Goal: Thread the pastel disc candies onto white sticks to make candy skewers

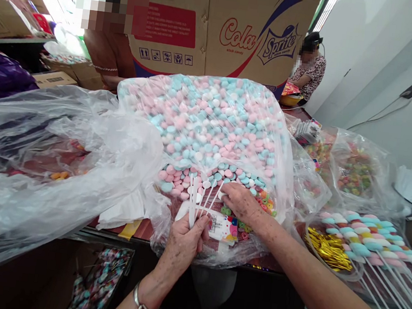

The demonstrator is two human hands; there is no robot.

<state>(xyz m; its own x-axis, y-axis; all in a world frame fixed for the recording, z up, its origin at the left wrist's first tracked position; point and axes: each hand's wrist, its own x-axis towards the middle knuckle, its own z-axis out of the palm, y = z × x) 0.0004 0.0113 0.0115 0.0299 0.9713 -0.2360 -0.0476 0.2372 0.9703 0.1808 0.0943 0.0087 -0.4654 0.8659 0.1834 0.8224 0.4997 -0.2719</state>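
The left hand (185, 237) is gripping several slim white sticks (193, 198) between thumb and fingers, their upper ends fanning out ahead of it. The right hand (242, 206) is curling just beside the nearest stick; whether it is pinching anything is not showing clearly. Pastel candies (209, 125) are lying beyond both hands, mostly under a clear plastic bag (286, 157). The sticks are presumably behaving as light, stiff, slightly slippery pieces, best taken low; the candies are probably yielding softly, favouring a gentle rim pinch.
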